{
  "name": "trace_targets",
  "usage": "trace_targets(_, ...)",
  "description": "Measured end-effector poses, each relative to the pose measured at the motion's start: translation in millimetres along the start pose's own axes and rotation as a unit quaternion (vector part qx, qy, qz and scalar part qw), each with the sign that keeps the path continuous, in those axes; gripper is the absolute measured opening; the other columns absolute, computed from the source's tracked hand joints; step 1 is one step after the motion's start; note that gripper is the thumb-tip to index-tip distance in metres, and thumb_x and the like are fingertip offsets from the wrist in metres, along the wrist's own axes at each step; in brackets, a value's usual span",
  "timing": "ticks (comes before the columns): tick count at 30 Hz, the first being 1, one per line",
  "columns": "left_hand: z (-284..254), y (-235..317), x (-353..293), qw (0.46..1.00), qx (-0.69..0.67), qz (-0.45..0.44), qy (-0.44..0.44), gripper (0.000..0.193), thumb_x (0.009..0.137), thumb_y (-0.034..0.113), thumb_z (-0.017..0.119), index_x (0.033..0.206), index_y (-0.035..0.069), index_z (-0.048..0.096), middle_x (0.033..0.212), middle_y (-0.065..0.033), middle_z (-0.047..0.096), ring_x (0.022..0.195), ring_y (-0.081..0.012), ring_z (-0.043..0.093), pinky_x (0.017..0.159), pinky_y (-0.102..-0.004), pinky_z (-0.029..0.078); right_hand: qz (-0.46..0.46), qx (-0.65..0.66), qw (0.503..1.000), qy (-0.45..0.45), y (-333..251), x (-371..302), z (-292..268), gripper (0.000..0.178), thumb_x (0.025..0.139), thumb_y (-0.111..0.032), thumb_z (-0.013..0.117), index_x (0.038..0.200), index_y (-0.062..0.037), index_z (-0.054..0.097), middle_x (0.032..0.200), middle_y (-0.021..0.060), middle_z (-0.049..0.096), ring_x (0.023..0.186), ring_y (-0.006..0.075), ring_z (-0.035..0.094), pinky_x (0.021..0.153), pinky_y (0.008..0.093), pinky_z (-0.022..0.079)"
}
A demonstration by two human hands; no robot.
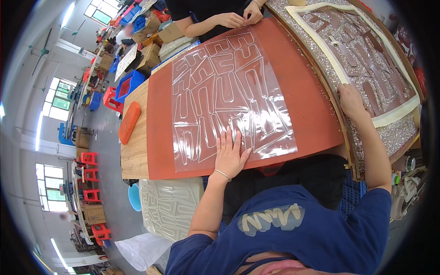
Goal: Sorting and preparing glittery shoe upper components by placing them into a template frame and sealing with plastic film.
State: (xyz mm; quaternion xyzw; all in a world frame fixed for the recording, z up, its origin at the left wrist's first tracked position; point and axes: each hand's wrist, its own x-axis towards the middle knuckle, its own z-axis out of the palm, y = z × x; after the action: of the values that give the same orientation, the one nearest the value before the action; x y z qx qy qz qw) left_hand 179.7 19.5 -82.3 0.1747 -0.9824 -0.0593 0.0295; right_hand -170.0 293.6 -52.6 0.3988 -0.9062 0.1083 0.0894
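My left hand (230, 153) lies flat with fingers spread on the near edge of a clear plastic sheet (213, 107), which is covered in raised outlines of long, angular shapes. Under the sheet is a reddish-brown mat (298, 82) on a wooden table. My right hand (352, 100) is at the left edge of a cream-bordered stencil (337, 59) with cut-out shapes; its fingers are curled together, and what they hold, if anything, is hidden. The stencil lies in a tray of silvery glittering bits (389, 142).
Across the table, a co-worker's hands (240, 19) meet at the mat's far edge. An orange oblong block (129, 123) rests on bare wood (135, 158) to the left. Below the table's left end are another shaped sheet (169, 208), a light-blue basin (134, 197) and a white plastic bag (142, 250).
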Motion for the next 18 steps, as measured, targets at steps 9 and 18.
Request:
trace_targets(9, -0.5, 3.9, -1.1, 1.0, 0.009, -0.003, 0.007, 0.069, 0.092, 0.045, 0.047, 0.144, 0.006, 0.025, 0.15, -0.0243, 0.015, 0.139, -0.0406, 0.014, 0.111, -0.0497, 0.013, 0.009, -0.003, 1.0, 0.015, -5.6, -3.0, -2.6, 0.013, 0.078, 0.002, 0.047, 0.089, 0.0004, 0.055, 0.09, 0.0174, 0.058, 0.091, 0.035, 0.054, 0.079, 0.0435, 0.045)
trace_targets(18, 0.9, 4.1, -0.3, 1.0, -0.001, -0.006, 0.03, 0.067, 0.091, 0.047, 0.046, 0.141, 0.005, 0.033, 0.147, -0.027, 0.021, 0.137, -0.0414, 0.018, 0.111, -0.0505, 0.013, 0.0, -0.023, 0.999, -0.033, -0.1, 0.2, -1.8, 0.015, 0.077, 0.002, 0.048, 0.088, 0.0007, 0.057, 0.089, 0.0173, 0.058, 0.093, 0.0336, 0.053, 0.079, 0.0429, 0.045)
